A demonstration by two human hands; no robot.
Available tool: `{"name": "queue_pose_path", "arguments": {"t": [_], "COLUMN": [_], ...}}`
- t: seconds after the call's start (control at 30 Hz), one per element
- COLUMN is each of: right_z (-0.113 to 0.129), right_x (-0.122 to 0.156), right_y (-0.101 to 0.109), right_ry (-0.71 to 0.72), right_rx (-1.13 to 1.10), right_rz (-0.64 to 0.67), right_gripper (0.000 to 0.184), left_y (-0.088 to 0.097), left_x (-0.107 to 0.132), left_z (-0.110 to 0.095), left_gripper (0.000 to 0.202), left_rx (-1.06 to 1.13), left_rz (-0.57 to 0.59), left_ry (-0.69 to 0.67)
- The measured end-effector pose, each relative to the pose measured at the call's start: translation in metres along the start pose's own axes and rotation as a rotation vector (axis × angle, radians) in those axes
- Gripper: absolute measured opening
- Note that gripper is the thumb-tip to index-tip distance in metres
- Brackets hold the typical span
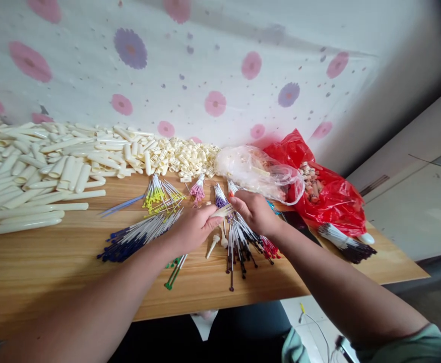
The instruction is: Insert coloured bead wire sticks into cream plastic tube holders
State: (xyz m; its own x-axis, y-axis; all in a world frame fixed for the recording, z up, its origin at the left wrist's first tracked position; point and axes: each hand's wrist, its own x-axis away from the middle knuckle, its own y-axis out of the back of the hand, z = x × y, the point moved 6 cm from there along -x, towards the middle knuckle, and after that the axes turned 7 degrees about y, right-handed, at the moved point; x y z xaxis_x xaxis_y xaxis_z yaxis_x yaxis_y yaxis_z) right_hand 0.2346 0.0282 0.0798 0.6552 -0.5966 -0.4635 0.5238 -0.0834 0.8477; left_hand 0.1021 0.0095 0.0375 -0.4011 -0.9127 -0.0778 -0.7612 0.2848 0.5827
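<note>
My left hand [194, 226] is closed, its thumb and fingers pinching a cream slotted pen part [222, 212] above the middle of the table. My right hand [256, 212] is closed at the other end of this part, with a small orange-red spot at its fingertips that I cannot make out. Below lie white pen refills with black ends [241, 242], fanned towards me. Two cream pointed pieces [213, 246] rest between the hands. Beside my left hand are dark blue-ended refills [125, 239] and a few green-ended refills [175, 275].
Long cream pen barrels [69, 171] and short slotted cream parts [190, 156] are heaped along the back. Yellow-ended refills [160, 196] and pink-ended refills [197, 190] lie nearer. A clear plastic bag [258, 169], a red bag [333, 201] and another dark-ended bundle [347, 243] occupy the right.
</note>
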Motion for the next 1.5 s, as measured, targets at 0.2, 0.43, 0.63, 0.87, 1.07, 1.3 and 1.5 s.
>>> {"name": "queue_pose_path", "arguments": {"t": [0.2,0.43,0.63,0.87,1.07,1.3,1.5], "right_z": [0.041,0.012,0.044,0.025,0.017,0.039,0.027], "right_x": [0.012,0.011,0.014,0.009,0.004,0.004,0.006], "right_y": [0.026,0.003,0.030,0.003,0.005,0.016,0.001], "right_ry": [0.514,-0.049,0.478,0.118,0.051,0.385,0.286], "right_rx": [0.065,0.052,0.050,0.119,0.052,0.119,0.041], "right_rz": [-0.283,-0.275,-0.349,-0.235,-0.244,-0.305,-0.409], "right_gripper": [0.033,0.038,0.024,0.035,0.034,0.029,0.030], "left_y": [-0.040,-0.013,-0.037,-0.019,-0.018,-0.032,-0.013], "left_x": [0.021,0.011,0.022,0.012,0.009,0.017,0.012], "left_z": [-0.012,-0.009,-0.017,-0.009,-0.005,-0.009,-0.010], "left_gripper": [0.037,0.026,0.038,0.027,0.030,0.038,0.028], "left_rx": [0.637,0.047,0.657,0.051,0.291,0.555,-0.089], "left_rz": [0.608,-0.035,0.530,0.070,0.181,0.457,0.012], "left_ry": [0.105,0.012,0.050,-0.026,0.037,0.073,-0.029]}}
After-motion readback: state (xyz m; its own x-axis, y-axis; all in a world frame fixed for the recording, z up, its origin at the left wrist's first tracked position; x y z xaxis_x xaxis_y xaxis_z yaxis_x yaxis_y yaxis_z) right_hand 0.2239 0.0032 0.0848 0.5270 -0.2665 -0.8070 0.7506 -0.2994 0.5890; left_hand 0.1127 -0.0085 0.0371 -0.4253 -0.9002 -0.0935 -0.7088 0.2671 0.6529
